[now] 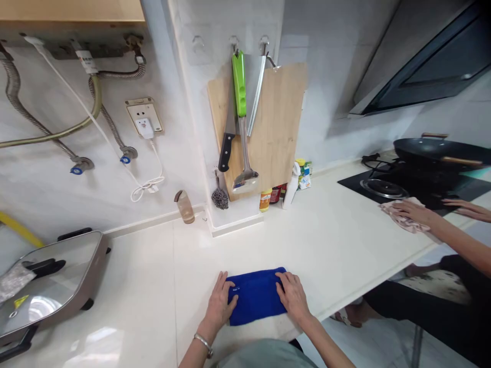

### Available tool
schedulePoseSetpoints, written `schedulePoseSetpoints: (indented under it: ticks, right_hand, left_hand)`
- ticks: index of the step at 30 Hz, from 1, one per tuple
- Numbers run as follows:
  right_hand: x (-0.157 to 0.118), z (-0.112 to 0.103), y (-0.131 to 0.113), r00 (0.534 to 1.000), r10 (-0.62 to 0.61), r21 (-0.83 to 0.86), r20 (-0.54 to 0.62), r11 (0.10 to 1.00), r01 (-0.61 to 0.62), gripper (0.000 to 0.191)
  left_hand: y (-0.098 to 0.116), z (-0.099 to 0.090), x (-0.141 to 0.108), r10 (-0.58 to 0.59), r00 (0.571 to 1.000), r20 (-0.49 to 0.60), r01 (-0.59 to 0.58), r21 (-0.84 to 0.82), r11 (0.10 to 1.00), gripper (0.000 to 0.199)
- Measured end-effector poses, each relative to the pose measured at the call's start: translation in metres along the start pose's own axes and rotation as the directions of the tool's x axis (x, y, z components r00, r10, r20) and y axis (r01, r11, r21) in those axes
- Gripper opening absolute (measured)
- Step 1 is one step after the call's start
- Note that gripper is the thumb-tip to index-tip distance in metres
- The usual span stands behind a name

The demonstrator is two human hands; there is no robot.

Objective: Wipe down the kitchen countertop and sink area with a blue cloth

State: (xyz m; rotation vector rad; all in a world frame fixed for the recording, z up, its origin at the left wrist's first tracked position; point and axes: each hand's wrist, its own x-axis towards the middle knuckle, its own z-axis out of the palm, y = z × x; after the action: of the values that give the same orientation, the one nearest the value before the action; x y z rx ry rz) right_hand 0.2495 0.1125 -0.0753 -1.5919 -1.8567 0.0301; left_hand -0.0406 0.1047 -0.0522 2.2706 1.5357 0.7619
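Along the white kitchen counter (pixel 245 230), a folded blue towel (pixel 256 296) lies between the person's left hand (pixel 219 302) and right hand (pixel 293 296), their fingers spread open and pressing on its two ends, seemingly to keep it flat, without gripping it.

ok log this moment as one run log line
left hand: flat on folded blue fabric towel | right hand: on same towel | other person's hand: on crumpled pink cloth beside black glass hob

A silver bangle (pixel 203 345) behind the left hand (pixel 219 302), and a pale grey-green top (pixel 261 355).
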Motion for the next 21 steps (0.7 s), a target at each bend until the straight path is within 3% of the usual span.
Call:
schedulePoseSetpoints:
  ticks: [4, 7, 10, 13, 16, 21]
  right_hand:
    - [-0.001, -0.001, 0.004, 0.999, -0.038, 0.053, 0.003, 0.998, 0.037, 0.019]
    - [-0.003, -0.004, 0.006, 0.997, -0.07, 0.103, -0.042, 0.992, 0.074, 0.018]
    - [-0.007, -0.011, 0.006, 0.993, -0.05, 0.156, -0.104, 0.986, 0.065, 0.02]
    - [-0.01, -0.017, 0.003, 0.993, 0.044, 0.195, -0.111, 0.981, -0.022, 0.025]
    - [-0.007, -0.018, -0.002, 0.983, 0.116, 0.219, -0.142, 0.972, -0.083, 0.026]
    - [0.008, -0.02, -0.009, 0.966, 0.108, 0.133, -0.235, 0.988, -0.079, 0.038]
  left_hand:
    - [0.005, -0.006, -0.001, 0.004, 1.0, -0.021, -0.003, 0.029, 1.0, 0.013]
    - [0.019, -0.018, -0.005, 0.054, 0.997, -0.046, -0.054, -0.004, 0.999, 0.016]
    - [0.032, -0.03, -0.005, -0.053, 0.998, -0.025, 0.051, -0.063, 0.997, 0.012]
    - [0.037, -0.035, 0.001, -0.145, 0.989, -0.006, 0.144, -0.092, 0.985, 0.01]
    - [0.037, -0.033, 0.014, -0.198, 0.98, -0.022, 0.194, -0.115, 0.974, 0.013]
    - [0.031, -0.018, 0.025, -0.281, 0.958, -0.053, 0.273, -0.121, 0.954, 0.024]
